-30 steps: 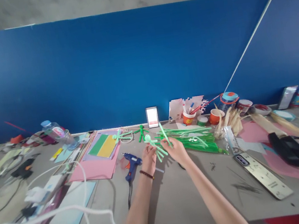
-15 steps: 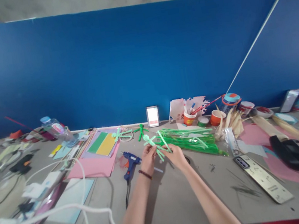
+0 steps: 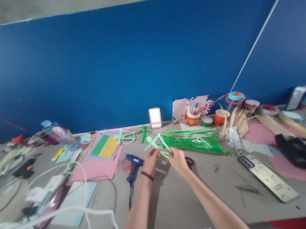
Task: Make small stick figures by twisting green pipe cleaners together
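A pale green pipe cleaner figure point(image 3: 151, 142) with a round head is held over the table. My left hand point(image 3: 151, 161) pinches its lower body, fingers closed. A pale green pipe cleaner point(image 3: 165, 143) slants up from the closed fingers of my right hand point(image 3: 178, 160), its top close to one of the figure's arms; whether they touch, I cannot tell. Behind stand a darker green pipe cleaner figure point(image 3: 144, 132) and, on the left, another pale one point(image 3: 124, 136). A bag of green pipe cleaners point(image 3: 192, 143) lies just past my right hand.
Left of my hands lies a blue glue gun point(image 3: 134, 165), with coloured paper point(image 3: 98, 171) beyond. Black scissors point(image 3: 189, 162) show beside my right wrist. Farther right are a phone point(image 3: 271, 181) and paper cups point(image 3: 222, 116). A white cable point(image 3: 98, 206) loops at the front left.
The pipe cleaner in my right hand has tilted left, its top coming close to the figure's arm. My right hand has shifted slightly, and more of the scissors shows.
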### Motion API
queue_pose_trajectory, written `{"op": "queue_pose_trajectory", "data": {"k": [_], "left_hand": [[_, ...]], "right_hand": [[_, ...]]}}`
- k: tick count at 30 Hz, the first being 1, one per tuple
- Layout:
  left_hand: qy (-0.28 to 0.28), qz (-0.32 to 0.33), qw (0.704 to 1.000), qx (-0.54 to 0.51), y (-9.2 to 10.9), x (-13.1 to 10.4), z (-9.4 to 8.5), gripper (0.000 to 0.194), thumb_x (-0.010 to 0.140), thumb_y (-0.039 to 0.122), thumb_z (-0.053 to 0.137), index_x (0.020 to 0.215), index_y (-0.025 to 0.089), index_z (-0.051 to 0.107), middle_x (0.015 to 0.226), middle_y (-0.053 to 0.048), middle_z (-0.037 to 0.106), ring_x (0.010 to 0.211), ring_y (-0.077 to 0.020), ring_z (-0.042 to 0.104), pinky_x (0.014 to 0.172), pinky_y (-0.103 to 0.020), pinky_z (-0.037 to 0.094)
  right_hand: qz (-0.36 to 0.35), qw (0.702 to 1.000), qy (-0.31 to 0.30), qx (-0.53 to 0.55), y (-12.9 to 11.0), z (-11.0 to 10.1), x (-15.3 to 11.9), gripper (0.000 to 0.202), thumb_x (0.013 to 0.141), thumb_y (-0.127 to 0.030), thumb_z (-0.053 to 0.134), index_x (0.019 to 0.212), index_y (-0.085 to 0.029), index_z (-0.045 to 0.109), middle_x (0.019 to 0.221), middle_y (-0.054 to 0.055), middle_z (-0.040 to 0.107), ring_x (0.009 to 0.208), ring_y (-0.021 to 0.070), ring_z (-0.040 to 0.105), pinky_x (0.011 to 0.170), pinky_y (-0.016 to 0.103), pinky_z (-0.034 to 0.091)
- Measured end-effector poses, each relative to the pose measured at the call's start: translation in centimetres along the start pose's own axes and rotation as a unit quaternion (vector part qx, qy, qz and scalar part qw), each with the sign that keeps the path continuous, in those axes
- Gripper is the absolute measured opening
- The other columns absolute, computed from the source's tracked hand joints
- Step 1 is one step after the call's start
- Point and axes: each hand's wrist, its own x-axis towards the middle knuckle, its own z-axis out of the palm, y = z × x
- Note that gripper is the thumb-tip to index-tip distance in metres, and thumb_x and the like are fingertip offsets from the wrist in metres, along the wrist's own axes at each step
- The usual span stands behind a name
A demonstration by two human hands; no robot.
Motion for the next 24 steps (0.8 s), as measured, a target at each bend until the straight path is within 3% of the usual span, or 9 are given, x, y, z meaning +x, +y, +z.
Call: {"op": "queue_pose_trajectory", "data": {"k": [6,12,16,21,24], "left_hand": [[-0.072,0.001,0.997,-0.003,0.4,-0.1,-0.4,0.042,0.059,0.040,0.076,0.091,0.014,0.070,0.077,-0.005,0.067,0.070,-0.0145,0.060,0.068,-0.027,0.046],[-0.056,0.042,0.996,0.048,1.0,-0.2,-0.3,0.043,0.057,0.036,0.076,0.094,0.014,0.069,0.071,-0.002,0.063,0.058,-0.0102,0.052,0.057,-0.023,0.041],[-0.030,0.076,0.994,0.079,1.4,-0.4,-0.1,0.036,0.058,0.036,0.075,0.086,0.013,0.070,0.060,0.002,0.057,0.053,-0.0088,0.046,0.053,-0.022,0.036],[0.035,0.050,0.997,0.047,1.1,-0.3,-0.1,0.033,0.057,0.043,0.075,0.060,0.013,0.063,0.049,0.004,0.050,0.048,-0.0071,0.042,0.050,-0.021,0.032],[0.061,0.046,0.996,0.036,1.0,-0.1,-0.2,0.036,0.056,0.043,0.076,0.052,0.014,0.056,0.047,0.004,0.049,0.047,-0.0066,0.041,0.050,-0.021,0.032]], "right_hand": [[0.059,0.995,-0.007,0.076,0.3,-0.3,0.5,0.034,0.073,-0.047,0.057,0.067,-0.016,0.067,0.051,-0.001,0.055,0.052,0.0140,0.051,0.050,0.023,0.037],[0.119,0.979,-0.016,0.164,1.0,-0.5,0.9,0.040,0.065,-0.054,0.065,0.056,-0.015,0.060,0.042,-0.005,0.043,0.040,0.0084,0.037,0.040,0.022,0.027],[0.144,0.972,-0.028,0.184,1.2,-0.5,0.9,0.040,0.063,-0.055,0.067,0.063,-0.015,0.063,0.041,-0.006,0.040,0.037,0.0063,0.031,0.037,0.021,0.022],[0.125,0.977,-0.019,0.174,1.0,-0.3,0.9,0.040,0.068,-0.050,0.063,0.086,-0.014,0.068,0.054,-0.003,0.054,0.042,0.0089,0.041,0.042,0.022,0.030],[0.091,0.987,0.001,0.133,0.8,-0.5,0.9,0.033,0.070,-0.044,0.063,0.086,-0.015,0.067,0.065,0.001,0.062,0.057,0.0141,0.054,0.054,0.024,0.040]]}}
